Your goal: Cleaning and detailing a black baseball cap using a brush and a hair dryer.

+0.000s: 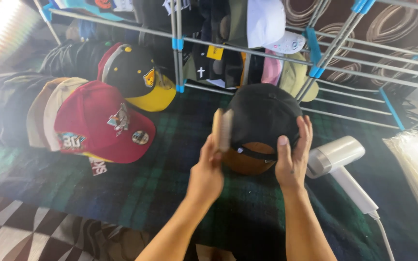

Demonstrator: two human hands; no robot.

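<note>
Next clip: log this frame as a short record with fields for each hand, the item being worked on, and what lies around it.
left hand: grips a small wooden brush, bristles against the cap's side
right hand: holds the black cap from the right
cap: raised, back opening with strap facing the camera
surface: dark plaid blanket
left side: red cap, black and yellow cap
right side: white handheld steamer
behind: metal rack hung with more caps

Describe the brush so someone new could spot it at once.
Start at the metal drying rack hung with caps; just below it, both hands hold up a black cap. The brush is the pale wooden one gripped in the left hand, against the cap's left side, the only bristled tool here.
</note>
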